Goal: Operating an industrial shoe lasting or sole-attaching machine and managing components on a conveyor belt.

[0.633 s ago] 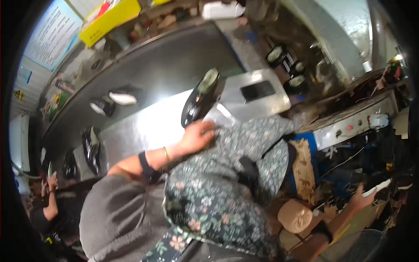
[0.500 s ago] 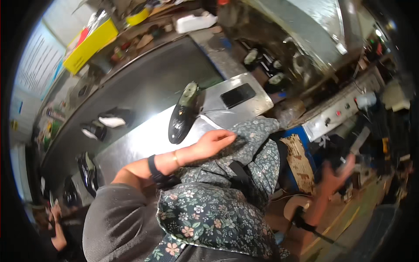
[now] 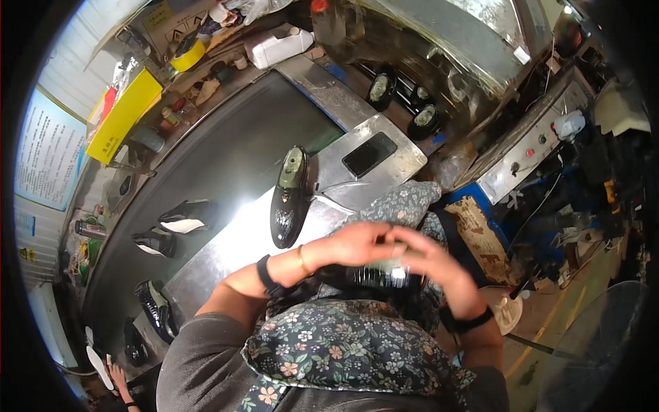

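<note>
My left hand (image 3: pixel 358 244) bends over the front of my apron, its fingers curled around the upper part of a glossy black shoe (image 3: pixel 377 276). Most of that shoe is hidden under the hands. Coming in from the right, my right hand (image 3: pixel 436 262) meets the left fingertips above the same shoe; motion smears its fingers, so its grip cannot be told. Just beyond my left forearm, another black shoe (image 3: pixel 288 213) with a green-grey last inside stands on the metal ledge (image 3: pixel 240 237).
A black phone (image 3: pixel 369 154) lies on the metal plate. Black shoes with white soles (image 3: pixel 185 216) rest on the dark belt (image 3: pixel 226 130), others at the lower left. To the right are a control panel (image 3: pixel 528 154) and a round fan guard (image 3: pixel 597 350). A co-worker's hand (image 3: pixel 118 378) shows lower left.
My right hand has swung in from the far right to meet my left, which has moved slightly right. A glossy black shoe now shows beneath them. My head view has shifted a little.
</note>
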Tool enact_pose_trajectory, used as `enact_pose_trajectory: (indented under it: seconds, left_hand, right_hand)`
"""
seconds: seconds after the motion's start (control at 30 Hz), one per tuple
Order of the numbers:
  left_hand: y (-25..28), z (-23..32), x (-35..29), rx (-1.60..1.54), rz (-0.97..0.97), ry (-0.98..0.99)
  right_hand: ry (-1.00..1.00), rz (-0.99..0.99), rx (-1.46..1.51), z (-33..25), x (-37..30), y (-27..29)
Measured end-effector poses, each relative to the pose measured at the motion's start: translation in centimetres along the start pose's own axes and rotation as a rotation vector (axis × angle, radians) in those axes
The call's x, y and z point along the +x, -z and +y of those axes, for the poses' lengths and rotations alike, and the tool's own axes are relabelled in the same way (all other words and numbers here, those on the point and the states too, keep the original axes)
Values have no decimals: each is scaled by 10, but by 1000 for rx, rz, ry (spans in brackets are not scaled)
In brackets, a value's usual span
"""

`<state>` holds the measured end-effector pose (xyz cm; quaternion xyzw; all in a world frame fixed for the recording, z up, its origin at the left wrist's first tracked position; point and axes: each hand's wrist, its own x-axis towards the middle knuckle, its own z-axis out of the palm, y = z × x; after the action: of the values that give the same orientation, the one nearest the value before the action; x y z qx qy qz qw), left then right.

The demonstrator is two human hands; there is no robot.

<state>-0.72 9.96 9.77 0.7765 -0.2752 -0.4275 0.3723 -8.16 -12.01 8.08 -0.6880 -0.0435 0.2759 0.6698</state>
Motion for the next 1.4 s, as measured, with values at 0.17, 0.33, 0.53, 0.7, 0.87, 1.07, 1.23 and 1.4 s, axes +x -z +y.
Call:
enact_pose_trajectory:
  seconds: [0.17,0.33,0.53,0.7,0.87,1.07,1.23,1.4]
  left_hand:
    - [22,-107,-28,132,1210,-183]
    - [11,-271,-98,422,1336,288]
    - [19,-277,-75,533,1277,62]
    - [-3,-278,-85,554,1343,179]
    - [2,-271,-93,530,1304,215]
    - [-3,-273,-94,459,1361,208]
    - [-5,-278,-93,455,1428,52]
    - [-5,-281,-87,511,1412,100]
  right_hand:
    - [-94,211,911,65,-22,2]
    - [182,674,840,17,89,44]
    - [418,785,-285,11,294,184]
    - [300,-39,-887,48,334,124]
    - [332,-325,-1396,11,297,84]
    - [265,-83,-1438,-10,300,71]
    - [270,259,-1105,26,277,86]
    - [236,289,-1173,17,251,54]
